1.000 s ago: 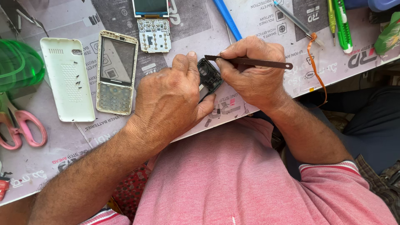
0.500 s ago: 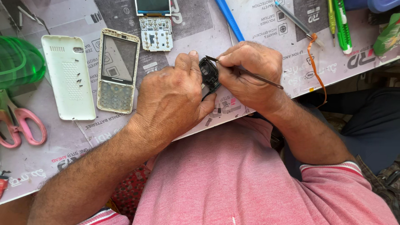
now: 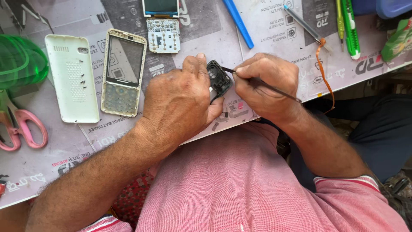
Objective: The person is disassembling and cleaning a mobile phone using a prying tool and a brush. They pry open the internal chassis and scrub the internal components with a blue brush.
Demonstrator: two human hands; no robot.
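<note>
Small black plastic phone frame [image 3: 219,79] held upright above worktop [image 3: 274,38] edge, pinched between left hand [image 3: 180,103] thumb and fingers [image 3: 199,64]. Right hand [image 3: 266,88] fingers closed around thin dark metal tweezers [image 3: 274,88], tip touching frame's upper right edge. Versus half second ago: tweezers angled lower, hands otherwise unmoved. Cream phone front housing [image 3: 123,71] and white back cover [image 3: 72,77] lie left.

Much of the black frame [image 3: 218,79] is covered by the left hand [image 3: 180,103]. The screen [image 3: 161,7] is cut off by the top edge, the scissors [image 3: 19,124] by the left edge. The tweezers' [image 3: 266,85] grip is hidden inside the right hand [image 3: 266,88].
</note>
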